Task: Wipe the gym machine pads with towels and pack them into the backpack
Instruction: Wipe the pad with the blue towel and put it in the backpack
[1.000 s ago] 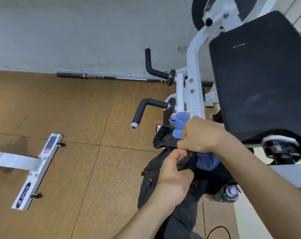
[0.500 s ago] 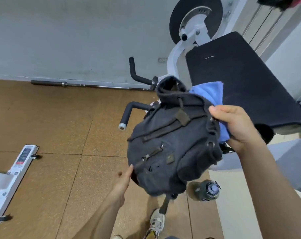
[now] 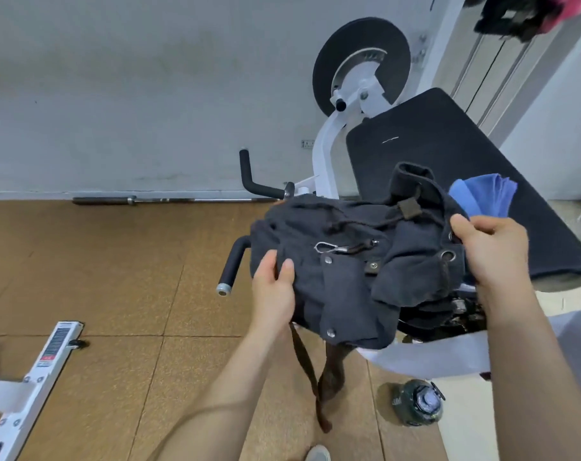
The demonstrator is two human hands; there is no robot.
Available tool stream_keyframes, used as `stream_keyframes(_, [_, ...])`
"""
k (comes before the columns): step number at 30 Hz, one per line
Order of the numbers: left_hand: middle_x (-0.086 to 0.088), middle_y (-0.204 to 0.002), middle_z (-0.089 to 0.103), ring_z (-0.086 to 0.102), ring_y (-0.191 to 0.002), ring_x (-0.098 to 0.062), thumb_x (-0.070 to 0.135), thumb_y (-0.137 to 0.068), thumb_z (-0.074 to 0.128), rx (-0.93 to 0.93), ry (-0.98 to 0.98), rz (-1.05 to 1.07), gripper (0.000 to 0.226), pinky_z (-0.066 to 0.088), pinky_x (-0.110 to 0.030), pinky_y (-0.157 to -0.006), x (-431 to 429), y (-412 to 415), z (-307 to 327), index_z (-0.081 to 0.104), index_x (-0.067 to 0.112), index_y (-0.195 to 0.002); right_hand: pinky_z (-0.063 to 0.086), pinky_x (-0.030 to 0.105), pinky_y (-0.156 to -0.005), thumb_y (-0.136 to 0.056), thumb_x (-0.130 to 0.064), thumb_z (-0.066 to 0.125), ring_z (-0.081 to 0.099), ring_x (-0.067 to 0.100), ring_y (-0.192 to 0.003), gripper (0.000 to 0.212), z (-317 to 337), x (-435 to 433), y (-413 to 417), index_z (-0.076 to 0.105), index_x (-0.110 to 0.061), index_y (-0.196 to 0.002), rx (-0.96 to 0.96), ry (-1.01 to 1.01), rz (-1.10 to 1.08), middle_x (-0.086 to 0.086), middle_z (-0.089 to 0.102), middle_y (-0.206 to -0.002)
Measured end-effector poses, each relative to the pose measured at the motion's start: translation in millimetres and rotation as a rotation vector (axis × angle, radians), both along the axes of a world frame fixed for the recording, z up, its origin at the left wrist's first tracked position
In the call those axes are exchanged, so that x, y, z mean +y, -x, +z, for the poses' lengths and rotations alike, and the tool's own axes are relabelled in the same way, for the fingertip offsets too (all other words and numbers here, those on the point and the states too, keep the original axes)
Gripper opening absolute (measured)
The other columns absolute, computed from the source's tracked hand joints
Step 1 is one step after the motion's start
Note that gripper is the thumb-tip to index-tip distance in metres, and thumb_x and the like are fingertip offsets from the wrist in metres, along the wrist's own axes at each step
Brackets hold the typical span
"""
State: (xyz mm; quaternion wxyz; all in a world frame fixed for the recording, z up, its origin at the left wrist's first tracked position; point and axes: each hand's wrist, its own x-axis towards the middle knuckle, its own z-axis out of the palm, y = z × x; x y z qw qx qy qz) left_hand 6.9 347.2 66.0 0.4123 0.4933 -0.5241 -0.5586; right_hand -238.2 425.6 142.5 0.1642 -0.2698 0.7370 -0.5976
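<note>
Above the floor (image 3: pixel 116 277), the left hand (image 3: pixel 272 291) grips the dark backpack (image 3: pixel 355 274); the right hand (image 3: pixel 492 251) grips its top, beside the blue towel (image 3: pixel 482 197).

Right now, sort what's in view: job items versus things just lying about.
Job: backpack, blue towel, black machine pad, left hand, right hand.

Lying about: water bottle, barbell bar, weight plate.

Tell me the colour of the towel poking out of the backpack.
Blue; the towel shows clearly in the head view.
</note>
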Motion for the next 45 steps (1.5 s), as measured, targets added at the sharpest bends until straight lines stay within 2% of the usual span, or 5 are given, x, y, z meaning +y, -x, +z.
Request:
stream_keyframes(8, [-0.009, -0.107, 0.067, 0.063, -0.101, -0.018, 0.017, -0.096, 0.047, 0.119, 0.384, -0.102, 0.02, 0.052, -0.037, -0.087, -115.1, 36.0, 101.2, 0.066, 0.023, -0.1, 0.03, 0.033, -0.064, -0.076, -0.03, 0.068, 0.03, 0.025, -0.068, 0.049, -13.5, -1.0, 7.5, 0.037, 0.005, -0.061, -0.204, 0.234, -0.094, 0.012, 0.031, -0.076])
stream_keyframes(14, [-0.012, -0.13, 0.048, 0.045, -0.124, -0.034, 0.005, -0.085, 0.05, -0.71, -0.03, 0.349, 0.04, 0.039, -0.048, -0.098, -173.6, -33.1, -0.3, 0.053, 0.021, -0.122, 0.033, 0.018, -0.061, -0.084, -0.018, 0.068, 0.05, 0.018, -0.076, 0.035, -28.8, -25.0, -27.8, 0.058, 0.007, -0.061, 0.199, -0.374, 0.079, 0.002, 0.042, -0.084])
stream_keyframes(26, [0.004, -0.128, 0.04, 0.032, -0.126, -0.021, 0.041, -0.092, 0.056, -1.178, 0.839, -0.936, 0.031, 0.023, -0.046, -0.108, -158.5, 8.6, -39.4, 0.053, 0.035, -0.122, 0.044, 0.031, -0.07, -0.082, -0.025, 0.068, 0.057, 0.015, -0.084, 0.032, -30.3, -53.1, -84.9, 0.061, -0.007, -0.057, 0.251, -0.561, 0.026, 0.003, 0.047, -0.1])
stream_keyframes(33, [0.014, -0.094, 0.067, 0.063, -0.089, -0.006, 0.048, -0.092, 0.055, -0.251, -0.163, -0.975, 0.025, 0.051, -0.03, -0.085, -123.5, 35.7, 25.9, 0.062, 0.03, -0.107, 0.043, 0.018, -0.075, -0.085, -0.032, 0.068, 0.055, 0.003, -0.092, 0.021, -31.6, -62.2, -113.8, 0.073, -0.023, -0.066, 0.214, -0.471, 0.069, -0.004, 0.049, -0.1])
stream_keyframes(45, [-0.013, -0.089, 0.066, 0.064, -0.082, -0.026, -0.002, -0.094, 0.045, 0.258, -0.548, -0.519, 0.017, 0.052, -0.041, -0.083, -147.3, 40.8, 47.2, 0.061, 0.004, -0.093, 0.049, 0.032, -0.076, -0.091, -0.024, 0.052, 0.057, 0.016, -0.097, 0.028, -58.6, -40.6, -109.8, 0.073, -0.039, -0.102, 0.439, -0.873, 0.163, -0.013, 0.043, -0.12])
